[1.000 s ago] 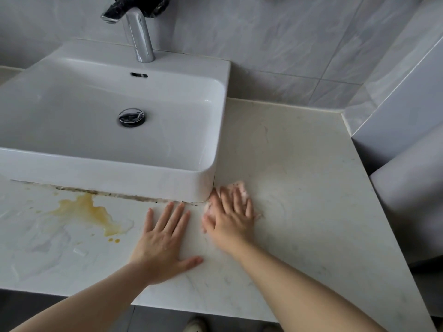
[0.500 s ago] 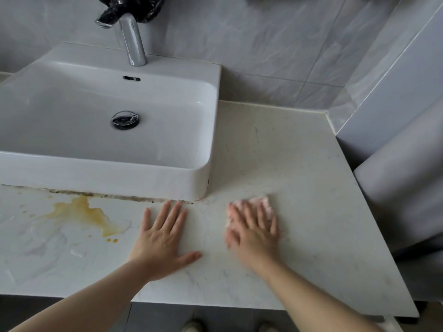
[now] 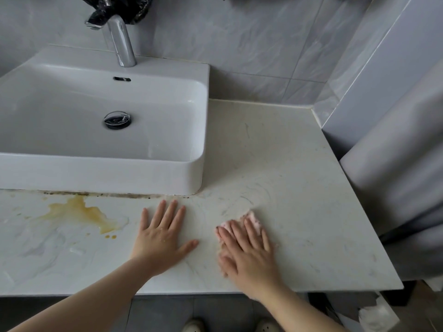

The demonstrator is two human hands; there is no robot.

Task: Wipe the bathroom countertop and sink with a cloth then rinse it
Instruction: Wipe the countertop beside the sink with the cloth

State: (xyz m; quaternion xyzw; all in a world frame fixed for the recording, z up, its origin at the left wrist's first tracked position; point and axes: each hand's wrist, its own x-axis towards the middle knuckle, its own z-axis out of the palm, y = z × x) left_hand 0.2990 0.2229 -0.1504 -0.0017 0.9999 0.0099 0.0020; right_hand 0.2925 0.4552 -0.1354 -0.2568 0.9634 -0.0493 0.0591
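Tabletop point(image 3: 287, 152): pale marble-look slab, faint grey veins, running R of and in front of sink.

Sink point(image 3: 96, 173): white, rectangular, set on top of slab, L half of view. Chrome drain plug point(image 3: 117, 119) at basin centre; overflow slot point(image 3: 122, 79) in back wall.

Tap point(image 3: 121, 41): chrome, at rear rim of sink, spout toward basin. Black plastic bag point(image 3: 119, 6) bunched behind and above it.

Cloth point(image 3: 254, 220): pink, small, lying on tabletop R of sink's front corner, near front edge. Mostly covered by R hand; only far edge showing past fingertips.

Right hand point(image 3: 249, 252): palm down, fingers straight and close together, pressing flat on cloth; no curl round it. Thumb side blurred.

Left hand point(image 3: 163, 238): palm down on bare tabletop, fingers spread wide, thumb out to R, holding nothing. Just in front of sink, apart from R hand and cloth.

Stain point(image 3: 79, 210): yellow-brown, irregular, on tabletop L of left hand, w/ small drops beside it. Pale smeared film around and below.

Grime line point(image 3: 107, 194): dark, along joint betw. sink base and slab.

Wall tiles point(image 3: 239, 44): grey, behind sink and slab.

Shoes point(image 3: 194, 325): light-coloured, on floor below front edge.
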